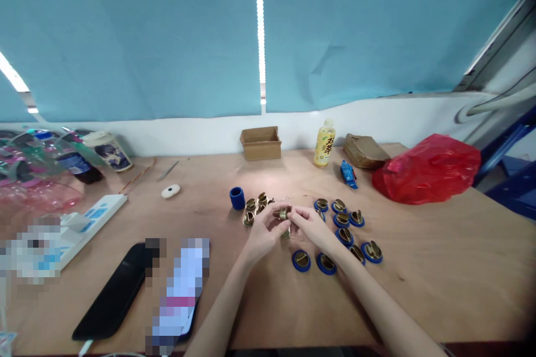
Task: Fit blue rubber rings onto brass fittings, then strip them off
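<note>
Between both hands, just above the table, is a small brass-coloured metal fitting (282, 213). My left hand (266, 232) is closed on its left side, and the fingers of my right hand (310, 225) pinch its right end. Left of the hands lie several loose brass pieces (250, 204) with slotted tops, next to an upright blue ring-shaped roll (237, 198). To the right are several brass pieces seated in blue round bases (372, 251). Another metal part shows partly below the held fitting, mostly hidden by the fingers.
A small open cardboard box (261, 145), a yellow-labelled bottle (324, 144), a brown package (365, 150) and a red plastic bag (427, 170) stand along the back. At left are a black phone (115, 293), a second phone (182, 290), a white power strip (94, 226) and several bottles.
</note>
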Demonstrator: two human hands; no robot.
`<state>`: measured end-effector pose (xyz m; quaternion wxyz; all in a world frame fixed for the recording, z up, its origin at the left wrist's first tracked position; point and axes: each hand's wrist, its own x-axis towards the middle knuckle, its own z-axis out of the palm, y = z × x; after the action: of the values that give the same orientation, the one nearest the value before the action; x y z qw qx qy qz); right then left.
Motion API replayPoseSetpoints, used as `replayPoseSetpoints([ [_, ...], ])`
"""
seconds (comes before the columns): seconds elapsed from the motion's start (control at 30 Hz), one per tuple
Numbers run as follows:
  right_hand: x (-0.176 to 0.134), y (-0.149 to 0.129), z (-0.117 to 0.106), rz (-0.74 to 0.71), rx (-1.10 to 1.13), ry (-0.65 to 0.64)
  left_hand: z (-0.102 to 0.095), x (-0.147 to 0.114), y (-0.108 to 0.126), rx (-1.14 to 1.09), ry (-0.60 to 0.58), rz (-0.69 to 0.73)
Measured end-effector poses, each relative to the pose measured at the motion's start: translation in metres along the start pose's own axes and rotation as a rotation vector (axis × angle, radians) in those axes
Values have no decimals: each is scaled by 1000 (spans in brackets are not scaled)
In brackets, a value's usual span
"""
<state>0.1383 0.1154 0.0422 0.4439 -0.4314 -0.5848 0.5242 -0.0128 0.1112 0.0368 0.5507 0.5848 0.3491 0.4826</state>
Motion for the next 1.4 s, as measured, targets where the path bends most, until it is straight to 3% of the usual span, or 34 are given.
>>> replayPoseSetpoints([
  [0.17,-3,-9,1,6,103,-14,1,2,6,-21,69,24],
  [0.27,-2,-12,-6,-42,54,84,-5,4,10,-35,177,7],
  [0.4,1,-2,-22,-103,-500,302,-19,9,9,-68,309,-24],
  [0.47,1,5,-27,-123,-819,336,-25,11,6,-60,324,-54],
  [0.53,0,10,-28,-124,-1012,288,-30,12,3,-28,310,-83],
  [0.67,-1,15,-25,-174,-1152,126,-31,9,3,35,204,-108],
  [0.8,-1,18,-23,-139,-1153,72,-27,5,11,62,108,-104],
  [0.97,0,20,-24,-114,-1094,114,-34,0,16,186,-19,-113],
  [1.1,0,11,-23,-141,-1003,147,-49,-4,16,265,-348,-247],
  [1.17,-2,5,-23,-142,-911,127,-56,-6,16,281,-455,-319],
  [1.27,-6,-6,-26,-119,-731,10,-64,-8,14,327,-447,-358],
  [1.4,-15,-19,-37,-8,-523,-374,-73,-7,10,444,-317,-328],
])
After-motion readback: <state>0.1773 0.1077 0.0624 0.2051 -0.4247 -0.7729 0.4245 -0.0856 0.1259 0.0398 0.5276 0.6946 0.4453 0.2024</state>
